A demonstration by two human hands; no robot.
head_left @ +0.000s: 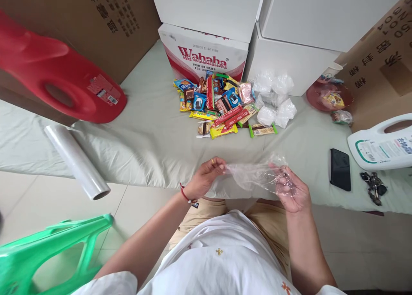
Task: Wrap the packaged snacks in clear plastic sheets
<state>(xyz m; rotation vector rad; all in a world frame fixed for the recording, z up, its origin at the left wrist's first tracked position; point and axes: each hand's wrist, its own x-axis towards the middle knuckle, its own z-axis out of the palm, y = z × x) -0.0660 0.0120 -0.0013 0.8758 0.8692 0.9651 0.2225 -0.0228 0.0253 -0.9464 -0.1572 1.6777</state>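
A clear plastic bag [249,174] is stretched between my two hands, just over the near edge of the cloth-covered surface. At its left end, the fingers of my left hand [209,174] pinch the plastic. My right hand [291,190] is palm up with curled fingers, and the thin film lies over and around them. Beyond the hands is a pile of wrapped snack bars [222,106] in red, yellow, blue and green. Right beside that pile sit several crumpled clear plastic bundles [273,99].
A Wahaha carton [206,56] and white boxes [289,63] stand behind. A red jug [64,80] and plastic roll [77,162] are left, above a green stool [61,243]. Rightward lie a phone [340,169], keys [374,187], white bottle [383,144] and red bowl [313,99].
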